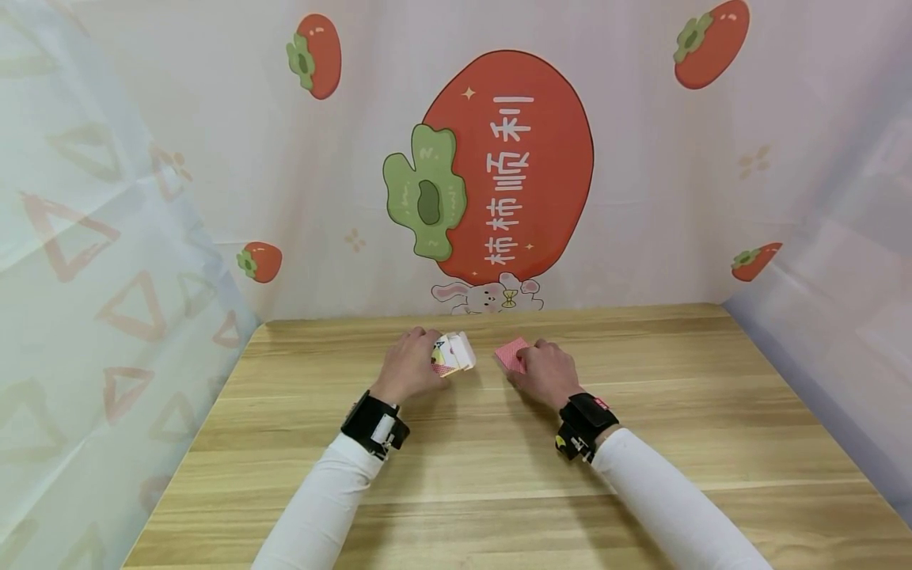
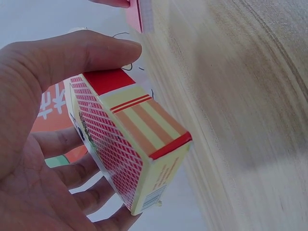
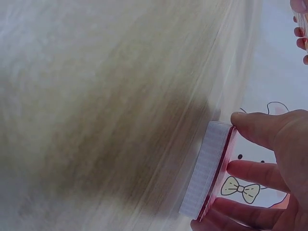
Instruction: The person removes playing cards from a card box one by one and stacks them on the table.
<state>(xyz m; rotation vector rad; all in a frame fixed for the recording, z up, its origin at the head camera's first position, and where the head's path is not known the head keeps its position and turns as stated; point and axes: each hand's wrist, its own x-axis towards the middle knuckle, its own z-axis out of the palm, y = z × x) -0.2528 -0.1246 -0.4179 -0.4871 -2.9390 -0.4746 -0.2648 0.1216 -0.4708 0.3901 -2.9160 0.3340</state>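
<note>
Where the left hand (image 1: 409, 366) works: thumb and fingers clamped on a card box (image 2: 127, 144), the thumb over the red end of a striped narrow side; the box is tilted.
Right grip: the right hand (image 1: 549, 374) pinches a red-backed stack of cards (image 3: 209, 171); the thumb sits at one corner, fingers along the red face and the lower end.
White flap (image 1: 463, 348): at the box's end, on the side toward the right hand.
Gap between box and cards: a narrow strip of wooden table (image 1: 499, 491); the two things are near, not touching.
Far table edge: just beyond both hands, along the foot of the printed sheet (image 1: 641, 182).
Side edges: well apart from the hands; more wood stretches to the right than to the left.
Near side: broad wood toward the body, with two white sleeves (image 1: 321, 499) and black wrist bands (image 1: 586, 421) reaching over it.
Contact below: I cannot tell whether box or cards touch the wood.
</note>
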